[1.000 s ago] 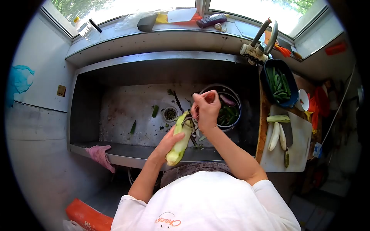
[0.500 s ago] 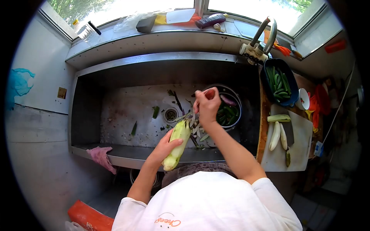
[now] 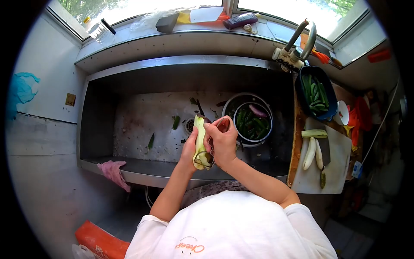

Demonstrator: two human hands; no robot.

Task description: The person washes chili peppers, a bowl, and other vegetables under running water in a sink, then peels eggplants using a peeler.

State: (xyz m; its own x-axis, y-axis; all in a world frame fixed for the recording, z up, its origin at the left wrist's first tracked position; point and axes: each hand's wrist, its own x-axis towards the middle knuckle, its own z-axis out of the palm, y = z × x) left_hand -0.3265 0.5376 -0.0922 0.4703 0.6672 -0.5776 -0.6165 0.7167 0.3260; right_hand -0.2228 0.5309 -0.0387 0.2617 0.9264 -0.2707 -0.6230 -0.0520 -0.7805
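Observation:
A pale green, largely peeled vegetable (image 3: 200,137) is upright over the front of the metal sink (image 3: 133,129), with some dark skin near its top. My left hand (image 3: 188,149) wraps round it from the left. On the other side my right hand (image 3: 223,141) is closed on a metal peeler (image 3: 210,159), whose frame touches the vegetable's lower end. Right of my hands, a metal pot (image 3: 254,123) in the sink holds green peppers and a purple piece. Scraps lie near the drain, partly hidden behind my hands.
On the right, a white cutting board (image 3: 319,172) carries peeled vegetables and a knife (image 3: 324,149). Behind it stand a dark basin (image 3: 319,113) of green vegetables, a white bowl (image 3: 341,113) and the faucet (image 3: 308,41). A pink cloth (image 3: 113,172) hangs on the sink's front edge.
The vegetable has turned more upright and moved up over the drain. My right hand has come down beside it, bringing the peeler to its lower end. More of the pot now shows.

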